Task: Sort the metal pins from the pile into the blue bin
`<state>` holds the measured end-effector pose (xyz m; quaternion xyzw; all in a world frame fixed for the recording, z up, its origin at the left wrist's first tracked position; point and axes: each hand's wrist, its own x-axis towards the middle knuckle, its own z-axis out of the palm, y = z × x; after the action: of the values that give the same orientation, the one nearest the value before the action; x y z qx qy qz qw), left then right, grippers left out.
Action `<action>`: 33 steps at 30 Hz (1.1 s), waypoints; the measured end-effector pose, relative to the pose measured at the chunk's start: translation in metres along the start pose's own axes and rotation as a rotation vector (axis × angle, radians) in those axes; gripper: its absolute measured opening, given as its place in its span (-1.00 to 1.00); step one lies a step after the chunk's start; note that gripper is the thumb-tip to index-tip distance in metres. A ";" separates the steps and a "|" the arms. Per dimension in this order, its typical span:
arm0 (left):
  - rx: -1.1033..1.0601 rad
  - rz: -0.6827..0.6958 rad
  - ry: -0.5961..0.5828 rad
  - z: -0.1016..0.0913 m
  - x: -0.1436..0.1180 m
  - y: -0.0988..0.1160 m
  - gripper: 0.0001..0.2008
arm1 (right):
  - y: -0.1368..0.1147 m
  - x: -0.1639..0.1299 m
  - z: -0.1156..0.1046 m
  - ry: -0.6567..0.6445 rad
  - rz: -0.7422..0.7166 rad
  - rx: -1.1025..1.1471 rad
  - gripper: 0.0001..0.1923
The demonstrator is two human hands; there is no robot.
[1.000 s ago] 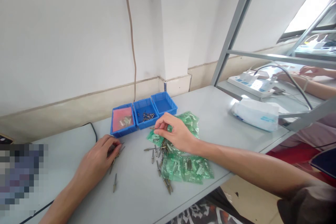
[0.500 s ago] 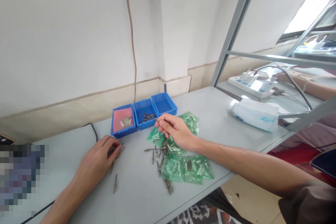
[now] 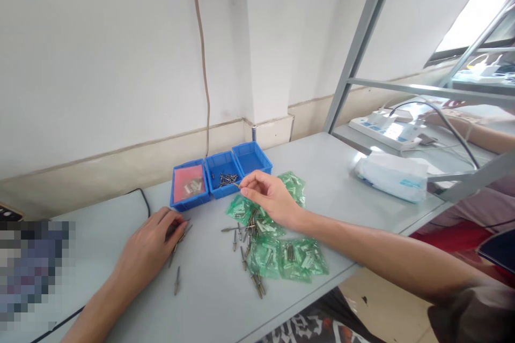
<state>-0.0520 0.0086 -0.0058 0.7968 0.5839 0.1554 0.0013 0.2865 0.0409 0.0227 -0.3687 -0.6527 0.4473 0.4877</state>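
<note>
Thumb and forefinger of my right hand pinch a small metal pin, which looks like a blind rivet, at the front edge of the middle blue bin. Similar rivets lie inside that bin. My left hand rests on the table with its fingers curled over a few rivets, partly hidden beneath it. One loose rivet lies just in front of them. Below my right hand are more loose rivets and several green plastic bags of metal pieces.
The left blue bin holds a pink bag; a right blue bin stands beside the middle one. At right are a white soft pack, a metal frame and a power strip. Another person's arm reaches in beyond the frame.
My right hand has turned slightly and its fingers have straightened, so the rivet now points toward the middle bin. My left hand has stayed in place.
</note>
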 end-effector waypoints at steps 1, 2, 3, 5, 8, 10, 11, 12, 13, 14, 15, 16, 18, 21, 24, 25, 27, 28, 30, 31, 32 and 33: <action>0.002 0.001 0.000 0.000 0.000 0.000 -0.63 | 0.001 -0.001 0.000 0.006 -0.038 -0.065 -0.85; 0.004 -0.001 -0.002 0.000 0.000 0.000 -0.63 | 0.002 -0.002 0.001 0.003 -0.070 -0.120 -0.89; 0.006 -0.002 -0.002 0.000 0.000 0.001 -0.63 | 0.002 -0.003 0.001 -0.009 -0.093 -0.161 -0.92; 0.007 -0.004 0.003 0.000 0.000 0.001 -0.63 | 0.004 -0.004 0.002 -0.048 -0.110 -0.201 -0.95; -0.002 -0.007 0.015 0.000 0.000 0.002 -0.63 | 0.005 -0.004 0.002 -0.080 -0.100 -0.207 -0.97; -0.006 -0.004 0.010 0.000 0.001 0.001 -0.63 | 0.004 -0.004 0.002 -0.081 -0.089 -0.180 -0.96; -0.006 -0.002 0.006 0.000 0.001 0.001 -0.63 | 0.004 -0.003 0.002 -0.085 -0.076 -0.144 -0.95; -0.003 -0.002 0.001 0.000 0.001 0.001 -0.63 | 0.003 -0.002 0.002 -0.095 -0.053 -0.087 -0.92; -0.001 -0.004 -0.003 0.000 0.001 0.001 -0.63 | 0.003 -0.001 0.001 -0.108 -0.021 -0.010 -0.87; 0.001 -0.009 -0.006 -0.001 0.001 0.001 -0.63 | 0.003 0.000 0.001 -0.129 0.026 0.092 -0.82; 0.000 -0.016 -0.009 -0.001 0.001 0.001 -0.63 | 0.003 0.001 0.000 -0.150 0.082 0.201 -0.78; -0.004 -0.022 -0.014 -0.001 0.001 0.000 -0.64 | 0.002 0.001 0.000 -0.161 0.132 0.311 -0.74; -0.016 -0.025 -0.022 -0.002 0.001 0.000 -0.64 | 0.001 0.003 -0.001 -0.178 0.221 0.482 -0.69; -0.024 -0.016 -0.022 -0.002 0.001 0.001 -0.64 | -0.002 0.004 -0.003 -0.198 0.291 0.613 -0.69; -0.019 -0.022 -0.021 -0.002 0.001 0.001 -0.63 | -0.004 0.005 -0.003 -0.199 0.326 0.676 -0.71; -0.018 -0.025 -0.022 -0.002 0.001 0.002 -0.63 | -0.004 0.005 -0.003 -0.198 0.334 0.685 -0.71; -0.018 -0.023 -0.028 -0.003 0.001 0.002 -0.62 | -0.003 0.005 -0.003 -0.192 0.335 0.680 -0.71; -0.018 -0.024 -0.031 -0.003 0.000 0.002 -0.62 | -0.002 0.005 -0.003 -0.186 0.326 0.669 -0.71; -0.015 -0.025 -0.039 -0.004 0.000 0.002 -0.62 | 0.000 0.005 -0.002 -0.175 0.303 0.651 -0.71; -0.014 -0.026 -0.041 -0.004 0.000 0.002 -0.62 | 0.001 0.005 -0.003 -0.172 0.297 0.650 -0.72; -0.014 -0.025 -0.042 -0.004 0.000 0.002 -0.63 | 0.001 0.005 -0.003 -0.172 0.297 0.655 -0.72; -0.015 -0.024 -0.039 -0.004 0.000 0.002 -0.63 | 0.001 0.005 -0.003 -0.174 0.304 0.666 -0.73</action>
<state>-0.0512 0.0074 -0.0020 0.7924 0.5923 0.1443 0.0205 0.2883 0.0464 0.0235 -0.2431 -0.4482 0.7319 0.4519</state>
